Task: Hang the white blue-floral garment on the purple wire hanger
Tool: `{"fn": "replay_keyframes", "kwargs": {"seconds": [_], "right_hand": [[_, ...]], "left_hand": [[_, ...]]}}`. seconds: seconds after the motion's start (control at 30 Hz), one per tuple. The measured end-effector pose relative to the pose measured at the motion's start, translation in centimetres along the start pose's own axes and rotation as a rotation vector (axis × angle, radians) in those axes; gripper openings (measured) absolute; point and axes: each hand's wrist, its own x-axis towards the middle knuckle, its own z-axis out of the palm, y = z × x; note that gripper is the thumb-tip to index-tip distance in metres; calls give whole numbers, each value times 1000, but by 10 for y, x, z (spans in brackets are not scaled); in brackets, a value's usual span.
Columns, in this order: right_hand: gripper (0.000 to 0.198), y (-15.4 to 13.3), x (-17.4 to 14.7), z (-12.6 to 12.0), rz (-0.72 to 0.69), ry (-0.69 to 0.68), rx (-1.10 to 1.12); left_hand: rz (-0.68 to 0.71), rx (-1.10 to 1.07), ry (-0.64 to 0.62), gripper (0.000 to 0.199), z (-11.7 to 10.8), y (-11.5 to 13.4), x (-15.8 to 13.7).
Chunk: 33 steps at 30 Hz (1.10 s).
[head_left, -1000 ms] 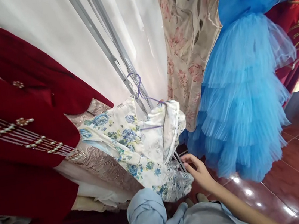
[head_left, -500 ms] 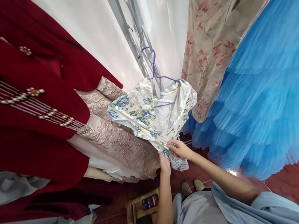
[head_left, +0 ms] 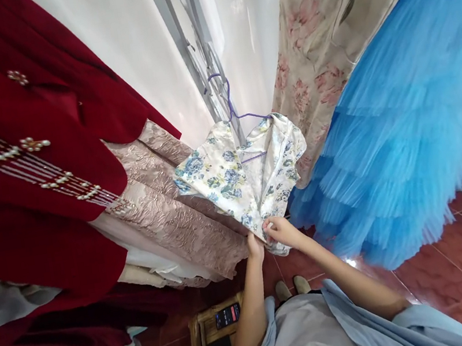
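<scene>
A white top with blue flowers (head_left: 227, 176) hangs on a thin purple hanger (head_left: 230, 100), its V-shaped front facing me. The hanger's hook is at the grey metal rack (head_left: 193, 44). At the top's lower front edge, my left hand (head_left: 255, 246) grips the cloth from the left side. My right hand (head_left: 280, 231) pinches the front of the fabric just to the right, thumb and fingers together. A little of the hem hangs below my right hand. The left fingertips are partly hidden by the cloth.
Dark red garments with beaded trim (head_left: 84, 190) and a pink brocade garment (head_left: 177, 222) hang on the left. On the right are a beige floral garment (head_left: 310, 61) and a blue tiered tulle dress (head_left: 375, 144). A phone (head_left: 227, 316) lies on a wooden stool (head_left: 199, 342) below.
The front panels now meet in a deeper V, pulled down towards my hands. My right hand has shifted slightly right along the cloth. The view has turned a little.
</scene>
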Motion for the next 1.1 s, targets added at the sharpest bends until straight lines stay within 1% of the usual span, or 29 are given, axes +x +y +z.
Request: {"fn": "replay_keyframes", "kwargs": {"seconds": [0.03, 0.07, 0.17, 0.2, 0.27, 0.33, 0.37, 0.5, 0.53, 0.6, 0.63, 0.67, 0.7, 0.77, 0.8, 0.83, 0.87, 0.9, 0.97, 1.03, 1.1], "right_hand": [[9, 3, -3, 3, 33, 3, 4], [11, 5, -5, 5, 38, 50, -14], [19, 2, -5, -4, -24, 275, -161], [20, -1, -3, -8, -38, 310, -236], [16, -6, 2, -15, -27, 290, -395], [12, -8, 5, -17, 4, 241, -529], [12, -8, 6, -16, 16, 225, -579], [17, 1, 5, -4, 28, 183, -674], [18, 3, 5, -1, 21, 177, -677], [23, 8, 6, 3, 12, 168, -653], [25, 10, 6, 4, 16, 160, -621], [28, 12, 7, 4, 25, 144, -566], [31, 13, 8, 5, 41, 123, -480], [35, 17, 7, 5, 73, 83, -277], [36, 18, 6, 6, 83, 69, -186], [37, 20, 5, 7, 85, 59, -111], [39, 21, 3, 8, 80, 56, -55], [41, 23, 0, 9, 69, 59, -15], [43, 24, -5, 12, 46, 69, 50], [45, 21, -8, 13, 46, 76, 86], [44, 10, -7, 10, 54, 89, 110]], "left_hand": [[0, 1, -25, 50, 1, 2, -1], [8, 1, -45, 54, 3, 4, -2], [35, -49, -92, 70, 10, 8, -7], [28, -74, -108, 76, 12, 9, -8], [-9, -86, -155, 80, 13, 9, -11], [-11, -19, -189, 68, 12, 9, -13], [5, 31, -183, 60, 9, 8, -14], [93, 156, -53, 44, -3, 10, -9], [101, 181, -42, 41, -7, 11, -6], [122, 266, -49, 40, -14, 15, -1], [155, 322, -37, 43, -18, 17, 1], [225, 380, 6, 49, -22, 19, 1], [331, 443, 78, 56, -27, 19, 0], [604, 589, 256, 66, -35, 17, -6], [731, 675, 308, 65, -38, 13, -11], [818, 767, 312, 60, -41, 8, -17], [861, 854, 269, 53, -41, 2, -22], [869, 923, 197, 45, -41, -4, -27], [840, 987, 66, 29, -35, -13, -32], [817, 972, 17, 16, -27, -17, -33], [820, 939, 3, 16, -19, -15, -31]]}}
